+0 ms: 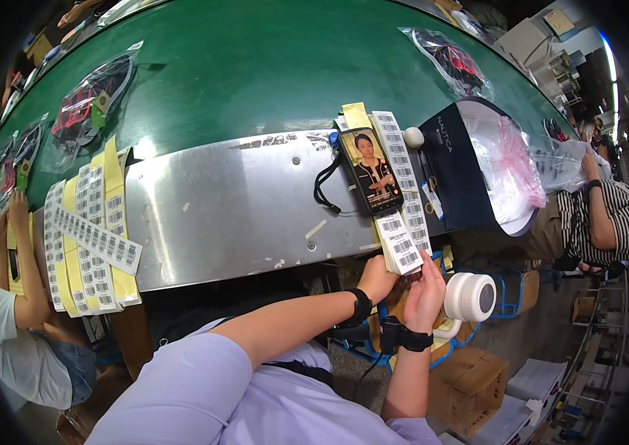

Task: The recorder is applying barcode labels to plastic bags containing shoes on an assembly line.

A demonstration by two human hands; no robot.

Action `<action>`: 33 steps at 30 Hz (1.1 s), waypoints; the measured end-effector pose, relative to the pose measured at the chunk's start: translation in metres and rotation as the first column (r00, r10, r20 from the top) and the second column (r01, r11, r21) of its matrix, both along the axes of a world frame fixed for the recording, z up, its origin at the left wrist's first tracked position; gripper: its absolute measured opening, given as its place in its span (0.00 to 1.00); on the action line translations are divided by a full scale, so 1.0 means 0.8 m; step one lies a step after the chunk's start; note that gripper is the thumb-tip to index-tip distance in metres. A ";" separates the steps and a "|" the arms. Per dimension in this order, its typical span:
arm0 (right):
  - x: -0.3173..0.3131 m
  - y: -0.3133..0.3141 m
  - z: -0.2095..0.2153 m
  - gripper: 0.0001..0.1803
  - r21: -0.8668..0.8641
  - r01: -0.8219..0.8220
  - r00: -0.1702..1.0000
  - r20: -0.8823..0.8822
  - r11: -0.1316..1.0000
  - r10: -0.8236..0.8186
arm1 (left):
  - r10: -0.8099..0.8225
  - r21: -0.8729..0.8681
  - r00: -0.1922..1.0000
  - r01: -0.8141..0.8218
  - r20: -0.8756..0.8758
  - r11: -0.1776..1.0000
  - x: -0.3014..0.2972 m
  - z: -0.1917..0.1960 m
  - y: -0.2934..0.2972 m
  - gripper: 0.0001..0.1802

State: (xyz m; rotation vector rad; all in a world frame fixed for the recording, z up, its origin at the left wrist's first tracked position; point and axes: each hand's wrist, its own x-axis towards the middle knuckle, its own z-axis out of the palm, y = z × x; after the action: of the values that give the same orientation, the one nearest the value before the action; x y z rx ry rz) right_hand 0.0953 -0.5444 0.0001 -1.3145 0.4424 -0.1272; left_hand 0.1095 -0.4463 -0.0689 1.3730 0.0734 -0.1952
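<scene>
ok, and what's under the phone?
White label strips show past the lower end and along the right side of the phone; yellow paper past its top. Directly beneath is covered, so how far each runs can't be seen.

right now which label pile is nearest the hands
The right pile, partly under the phone; the left hand and right hand touch its near end. The left pile lies apart.
</scene>
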 end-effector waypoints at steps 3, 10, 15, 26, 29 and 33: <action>-0.006 0.003 -0.003 0.20 -0.026 0.035 0.999 0.021 0.999 -0.034 | 0.002 -0.001 1.000 -0.002 0.014 1.000 0.001 0.002 0.000 0.12; -0.009 0.016 0.003 0.19 -0.134 0.022 1.000 0.016 0.991 -0.020 | -0.024 -0.006 1.000 0.024 0.004 1.000 0.006 -0.001 0.005 0.12; -0.015 0.021 -0.003 0.20 -0.247 0.056 0.998 -0.002 0.967 -0.059 | -0.149 0.147 0.978 0.128 0.145 0.981 -0.002 0.001 0.028 0.13; 0.032 -0.005 -0.049 0.21 0.520 -0.002 0.995 -0.086 0.854 0.055 | -0.546 0.315 0.787 0.461 0.288 0.830 -0.050 0.106 0.215 0.16; 0.045 -0.028 -0.066 0.22 0.553 0.022 0.980 -0.177 0.833 0.091 | -0.397 0.296 0.874 0.315 0.280 0.902 -0.061 0.139 0.289 0.16; 0.040 -0.019 -0.057 0.21 0.560 0.083 0.990 -0.144 0.825 -0.002 | -0.038 0.150 0.992 0.020 0.117 0.988 -0.094 0.125 0.374 0.14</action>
State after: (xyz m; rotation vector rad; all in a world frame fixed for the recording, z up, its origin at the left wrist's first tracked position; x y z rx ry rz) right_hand 0.1276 -0.5592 -0.0454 -0.7249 0.5751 0.0596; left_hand 0.0343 -0.1468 0.0312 1.5326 -0.0329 -0.1339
